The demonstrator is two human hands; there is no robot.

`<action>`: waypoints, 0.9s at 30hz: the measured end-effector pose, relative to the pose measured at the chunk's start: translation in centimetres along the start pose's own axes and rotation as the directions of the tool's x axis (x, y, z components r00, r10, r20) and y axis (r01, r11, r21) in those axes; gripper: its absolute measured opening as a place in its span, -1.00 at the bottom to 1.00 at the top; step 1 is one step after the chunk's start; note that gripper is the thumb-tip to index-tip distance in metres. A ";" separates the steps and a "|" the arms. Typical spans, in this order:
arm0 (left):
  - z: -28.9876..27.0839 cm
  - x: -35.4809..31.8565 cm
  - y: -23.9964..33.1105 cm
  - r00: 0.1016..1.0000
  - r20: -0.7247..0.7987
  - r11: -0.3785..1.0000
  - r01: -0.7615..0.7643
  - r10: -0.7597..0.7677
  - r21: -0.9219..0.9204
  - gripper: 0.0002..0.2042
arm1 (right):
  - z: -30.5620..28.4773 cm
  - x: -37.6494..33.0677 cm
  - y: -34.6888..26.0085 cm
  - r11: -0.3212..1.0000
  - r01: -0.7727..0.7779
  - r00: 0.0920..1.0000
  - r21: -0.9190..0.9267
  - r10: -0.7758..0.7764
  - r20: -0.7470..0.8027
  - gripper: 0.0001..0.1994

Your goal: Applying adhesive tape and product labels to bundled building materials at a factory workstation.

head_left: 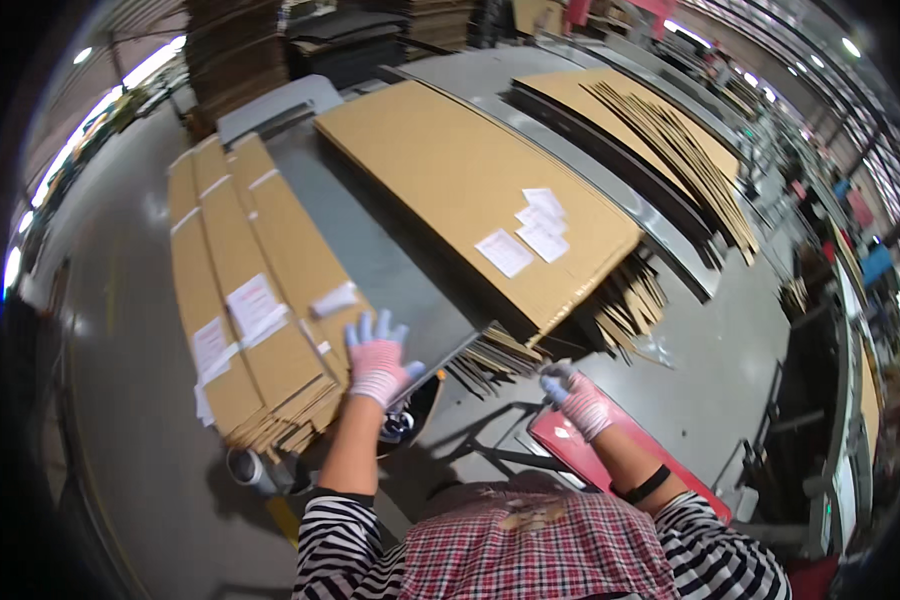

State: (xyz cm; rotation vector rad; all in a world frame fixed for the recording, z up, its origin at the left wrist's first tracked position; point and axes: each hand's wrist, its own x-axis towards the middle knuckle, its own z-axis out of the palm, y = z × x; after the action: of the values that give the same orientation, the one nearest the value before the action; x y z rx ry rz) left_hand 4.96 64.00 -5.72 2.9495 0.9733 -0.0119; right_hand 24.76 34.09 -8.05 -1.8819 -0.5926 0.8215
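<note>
My left hand, in a pink-striped glove with pale blue fingertips, is open with its fingers spread. It is over the near end of the grey table, beside the right-hand one of several long bundles of flat brown cardboard. A white paper roll or folded slip lies on that bundle, just beyond my fingertips. My right hand, gloved alike, hangs above a red-topped stool or bench. Its fingers are curled together, and anything inside them is hidden.
A wide stack of cardboard sheets carries several white paper slips. Loose cardboard strips stick out near its front corner. Farther right stands another stack with narrow strips on top. Tall dark stacks rise at the back.
</note>
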 end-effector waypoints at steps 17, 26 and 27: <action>-1.9 11.2 14.9 0.969 -0.124 0.936 -0.241 0.216 -0.255 -0.56 | -25.0 0.0 16.2 0.696 -0.352 0.909 -0.626 0.413 -0.052 -0.43; 0.4 19.3 15.9 0.950 0.103 0.926 -0.309 0.293 0.218 -0.37 | -19.2 1.0 12.8 0.826 0.476 0.877 -0.302 -0.421 0.231 -0.35; 0.8 18.5 15.0 0.947 0.116 0.930 -0.318 0.300 0.185 -0.36 | -18.6 1.1 12.6 0.877 0.452 0.892 -0.162 -0.443 0.090 -0.34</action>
State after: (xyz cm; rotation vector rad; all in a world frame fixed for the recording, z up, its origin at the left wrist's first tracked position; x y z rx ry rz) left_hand 28.78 62.94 -6.37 3.2213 0.5141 -0.2409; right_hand 40.18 18.83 -14.01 -1.7799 -1.1175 0.5213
